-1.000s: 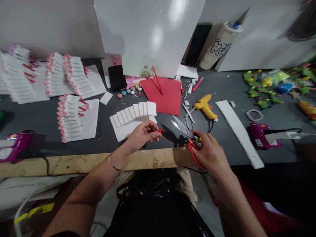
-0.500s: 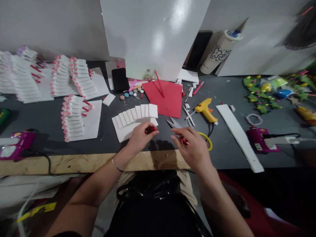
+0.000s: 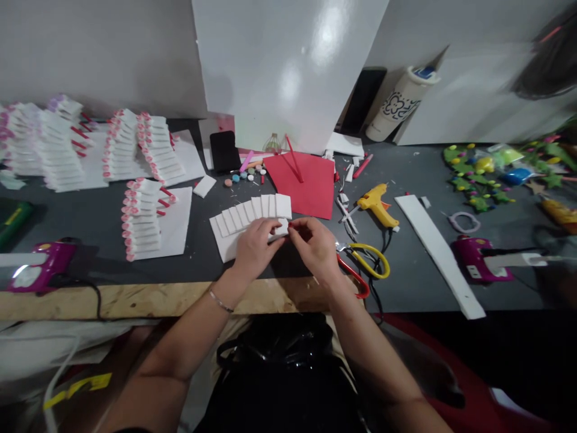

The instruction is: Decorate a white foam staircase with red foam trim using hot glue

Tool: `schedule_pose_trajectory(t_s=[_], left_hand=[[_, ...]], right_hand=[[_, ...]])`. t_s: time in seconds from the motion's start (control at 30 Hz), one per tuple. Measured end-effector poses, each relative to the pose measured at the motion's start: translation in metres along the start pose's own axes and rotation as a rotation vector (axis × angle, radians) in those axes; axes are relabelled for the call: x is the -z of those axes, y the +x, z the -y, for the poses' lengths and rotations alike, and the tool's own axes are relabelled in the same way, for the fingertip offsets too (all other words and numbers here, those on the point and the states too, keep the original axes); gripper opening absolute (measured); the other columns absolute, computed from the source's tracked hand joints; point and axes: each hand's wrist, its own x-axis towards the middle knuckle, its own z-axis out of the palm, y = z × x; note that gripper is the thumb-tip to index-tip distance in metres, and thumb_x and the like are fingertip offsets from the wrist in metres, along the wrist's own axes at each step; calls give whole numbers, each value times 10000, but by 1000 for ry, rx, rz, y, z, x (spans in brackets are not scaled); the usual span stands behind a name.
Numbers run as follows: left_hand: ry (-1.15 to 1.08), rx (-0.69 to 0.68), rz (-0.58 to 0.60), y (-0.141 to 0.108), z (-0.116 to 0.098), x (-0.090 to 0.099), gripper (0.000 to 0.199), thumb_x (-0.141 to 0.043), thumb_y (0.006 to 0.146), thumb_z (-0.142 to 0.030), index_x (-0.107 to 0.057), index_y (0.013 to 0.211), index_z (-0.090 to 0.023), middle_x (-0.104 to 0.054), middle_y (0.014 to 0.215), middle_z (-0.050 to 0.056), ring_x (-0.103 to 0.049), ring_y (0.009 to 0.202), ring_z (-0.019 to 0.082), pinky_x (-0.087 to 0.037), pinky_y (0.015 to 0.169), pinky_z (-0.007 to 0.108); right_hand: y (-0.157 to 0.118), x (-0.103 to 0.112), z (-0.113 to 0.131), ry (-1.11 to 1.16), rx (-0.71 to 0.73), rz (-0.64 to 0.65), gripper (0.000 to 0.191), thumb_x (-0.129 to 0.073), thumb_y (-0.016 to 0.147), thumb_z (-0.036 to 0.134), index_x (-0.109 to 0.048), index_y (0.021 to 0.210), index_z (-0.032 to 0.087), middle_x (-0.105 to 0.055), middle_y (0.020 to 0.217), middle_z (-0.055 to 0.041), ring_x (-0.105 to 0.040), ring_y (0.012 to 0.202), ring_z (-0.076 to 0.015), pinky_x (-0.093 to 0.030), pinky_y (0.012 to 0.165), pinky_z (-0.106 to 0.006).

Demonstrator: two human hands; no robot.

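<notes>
My left hand (image 3: 258, 248) is closed on a small white foam-like piece (image 3: 282, 228) at the right end of a white card. Facing it, my right hand (image 3: 315, 245) pinches a tiny red piece (image 3: 291, 225) against or close beside the white piece's right edge; I cannot tell whether they touch. Just beyond my left hand, a fanned row of white rectangular pieces (image 3: 252, 210) overlaps the white card (image 3: 224, 245). Scissors (image 3: 368, 264) with one yellow and one red handle lie right of my right hand, their blades partly hidden by it.
A red sheet (image 3: 318, 186) lies behind my hands with a thin red stick (image 3: 295, 159) on it. To the right are a yellow glue gun (image 3: 377, 204) and a long white strip (image 3: 439, 255). Stacked white pieces with pink ends (image 3: 142, 222) lie left. A bottle (image 3: 401, 105) stands at the back.
My right hand has moved left and let go of the scissors, which now lie on the table. The hands have come together, and my left hand now holds the white piece.
</notes>
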Motion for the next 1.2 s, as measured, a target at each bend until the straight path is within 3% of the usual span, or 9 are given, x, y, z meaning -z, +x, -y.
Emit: schedule_pose_trajectory(t_s=[0.13,0.23,0.3,0.53,0.9,1.2], left_hand=[[201,-41,-140,6,4,4,301,-670,888,-307,-634,1169,-206,-668,1179,126,-587,1150,292,-458,987,428],[286,-99,-91,13,6,2,408,-573,941,-228,-548,1348,-230,-570,1417,125,-464,1367,294,-371,1108,456],[315,-120,-54,16,7,-1,445,-518,962,-197,-505,1405,-232,-530,1475,116,-399,1432,286,-336,1147,468],[328,-64,31,22,14,-7,439,-445,973,-136,-540,1389,-238,-563,1453,105,-453,1405,289,-357,1146,521],[287,-58,-38,22,16,-11,422,-435,983,-163,-550,1382,-244,-584,1433,97,-487,1381,265,-355,1162,509],[273,-39,-50,22,16,-11,411,-436,990,-197,-555,1379,-257,-584,1436,83,-491,1377,259,-357,1162,492]], right_hand=[[4,-8,-11,34,-46,-8,204,-582,834,365,-681,905,201,-730,893,-66,-669,764,-199,-526,758,-342],[5,-15,-17,47,-71,-11,214,-582,828,364,-675,917,193,-737,892,-70,-682,782,-208,-527,784,-354],[6,-18,-19,63,-76,-17,217,-586,822,362,-668,925,189,-741,885,-70,-686,772,-207,-528,784,-356],[8,-24,-25,121,-69,1,202,-591,809,342,-641,945,202,-739,889,-53,-687,761,-198,-538,759,-343],[11,-26,-24,136,-77,-62,156,-596,799,324,-618,905,211,-722,871,-53,-677,787,-207,-540,770,-354],[16,-24,-19,117,-93,-25,153,-602,801,325,-617,904,214,-737,864,-51,-677,770,-209,-529,745,-348]])
